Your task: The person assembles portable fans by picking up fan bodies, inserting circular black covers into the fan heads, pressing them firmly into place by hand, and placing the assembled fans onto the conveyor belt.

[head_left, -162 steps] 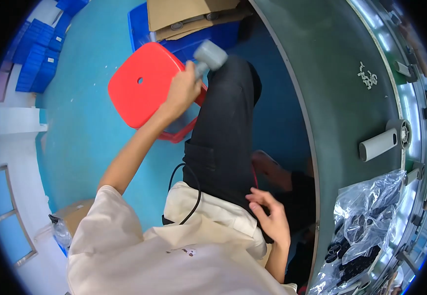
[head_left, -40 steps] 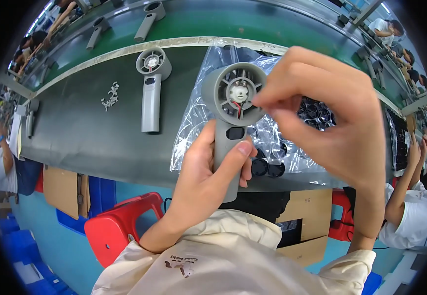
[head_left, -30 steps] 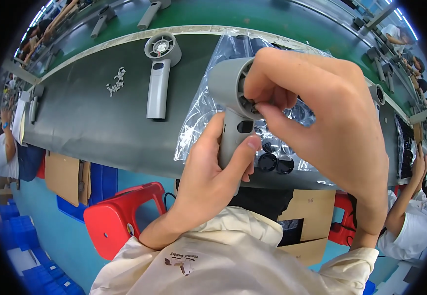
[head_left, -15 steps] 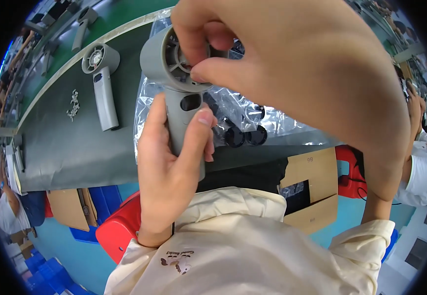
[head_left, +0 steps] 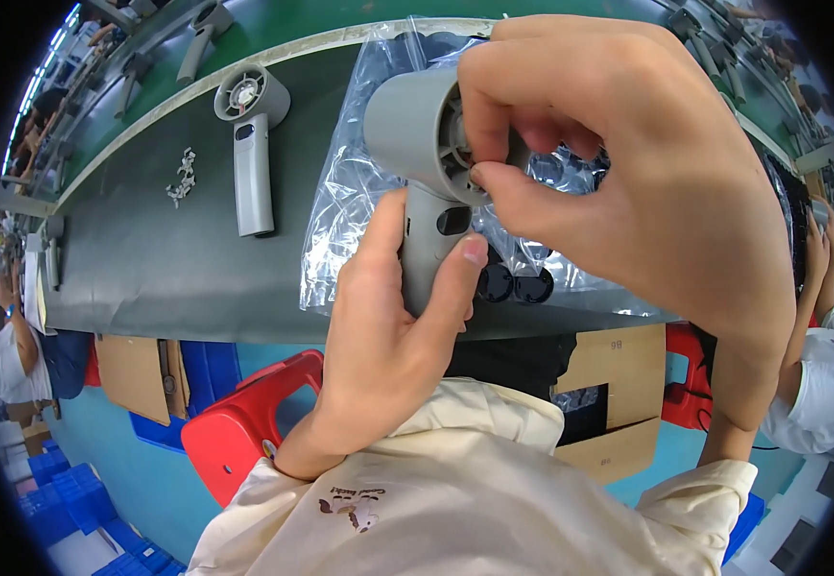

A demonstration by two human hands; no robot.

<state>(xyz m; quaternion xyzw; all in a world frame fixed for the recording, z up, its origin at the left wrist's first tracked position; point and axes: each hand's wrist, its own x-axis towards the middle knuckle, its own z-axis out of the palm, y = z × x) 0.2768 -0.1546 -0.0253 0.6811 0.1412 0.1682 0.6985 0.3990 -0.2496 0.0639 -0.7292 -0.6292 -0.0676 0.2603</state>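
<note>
A grey handheld fan (head_left: pixel 403 120) is held upright over the table, its round head turned to the right. My left hand (head_left: pixel 379 331) wraps around its handle, the thumb just below a dark oval window. At the open face of the fan head, my right hand (head_left: pixel 619 154) pinches thumb and forefinger by the inner spokes; anything between the fingertips is hidden. Behind the fan lies a clear plastic bag (head_left: pixel 333 226), with black round caps (head_left: pixel 533 286) at its near edge. Another grey fan (head_left: pixel 253 182) lies to the left, beside a small heap of white parts (head_left: pixel 183 179).
The dark table mat (head_left: pixel 148 278) ends in a curved near edge. Beyond it runs a green surface (head_left: pixel 321 21) with more fans. A red stool (head_left: pixel 235 432), blue crates (head_left: pixel 81 499) and an open cardboard box (head_left: pixel 619 384) stand below. Other people work at both sides.
The view has shifted, so the fan and both hands appear farther right. The fan head has turned more to the right. My grip on the handle and the right-hand pinch stay.
</note>
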